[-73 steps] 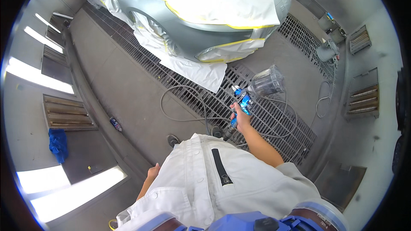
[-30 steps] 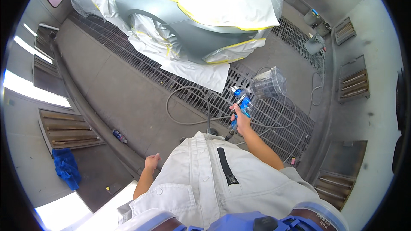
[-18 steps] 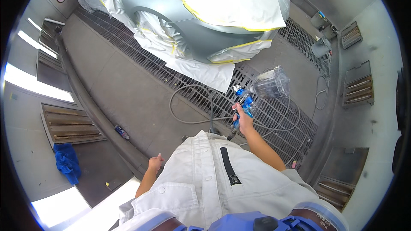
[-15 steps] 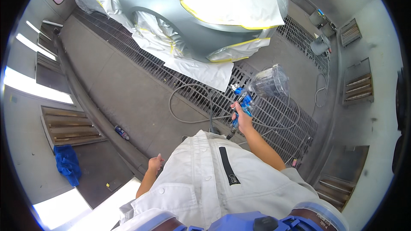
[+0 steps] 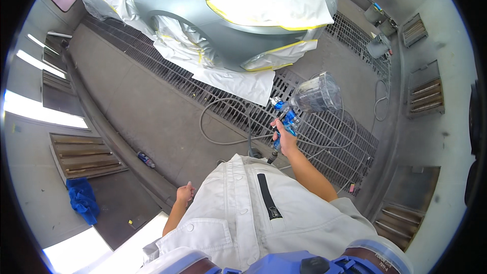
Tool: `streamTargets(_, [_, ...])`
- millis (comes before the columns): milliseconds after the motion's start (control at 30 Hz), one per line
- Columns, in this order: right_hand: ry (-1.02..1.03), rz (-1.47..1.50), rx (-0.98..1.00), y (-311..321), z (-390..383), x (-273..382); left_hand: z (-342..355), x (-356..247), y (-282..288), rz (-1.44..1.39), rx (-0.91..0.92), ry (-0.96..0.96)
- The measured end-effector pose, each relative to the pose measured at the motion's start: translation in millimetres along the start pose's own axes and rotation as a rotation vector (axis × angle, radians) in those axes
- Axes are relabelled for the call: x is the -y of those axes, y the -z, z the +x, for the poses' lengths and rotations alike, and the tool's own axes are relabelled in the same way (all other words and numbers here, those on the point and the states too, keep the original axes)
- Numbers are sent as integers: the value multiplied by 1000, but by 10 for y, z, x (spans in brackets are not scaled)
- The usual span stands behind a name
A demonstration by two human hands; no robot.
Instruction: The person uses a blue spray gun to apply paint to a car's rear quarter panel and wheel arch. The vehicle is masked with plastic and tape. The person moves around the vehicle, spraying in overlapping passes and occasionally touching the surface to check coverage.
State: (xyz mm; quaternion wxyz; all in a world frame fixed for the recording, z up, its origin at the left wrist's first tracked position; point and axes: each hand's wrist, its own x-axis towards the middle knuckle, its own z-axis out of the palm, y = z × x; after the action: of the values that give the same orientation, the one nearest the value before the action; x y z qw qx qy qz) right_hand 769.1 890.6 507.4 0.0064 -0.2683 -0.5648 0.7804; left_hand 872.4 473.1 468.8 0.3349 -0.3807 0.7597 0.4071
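Observation:
A blue spray gun (image 5: 289,122) is gripped in my right hand (image 5: 287,143), its handle wrapped by the fingers, in front of my body. A clear, scuffed paint cup (image 5: 318,94) tilts out to the right from the gun's top. The gun's nozzle end faces the grey car body (image 5: 223,35), which stands apart from it. White sheeting (image 5: 269,0) edged with yellow tape covers much of the car, including the wheel opening. My left hand (image 5: 185,193) hangs beside my light jacket, fingers curled closed with nothing seen in them.
A grey air hose (image 5: 223,143) loops over the floor grating (image 5: 350,147) near my feet. White paper (image 5: 238,85) lies below the car. Left, a bottle (image 5: 146,159) rests by a thick floor pipe (image 5: 114,134). Grey buckets (image 5: 378,46) stand far right near the wall.
The view has shifted slightly, so the car sits a little farther left and higher. My right hand still holds the spray gun, with its cup slightly higher; the left stays curled.

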Motion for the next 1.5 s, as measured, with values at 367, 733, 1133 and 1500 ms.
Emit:
streamTargets(367, [-38,62,42,46,84,52,-204,-1,-125,79,-21,18])
streamTargets(733, [26,101,112,107,214,27,-314,98,-376,4,-56,72])
streamTargets(1133, [-84,-4,65,-534,465,-168,-121,222,82,-135,-65,222])
streamTargets(1500, [56,168,-171,-2901,540,-141,1754,551,2100,-360,9,81])
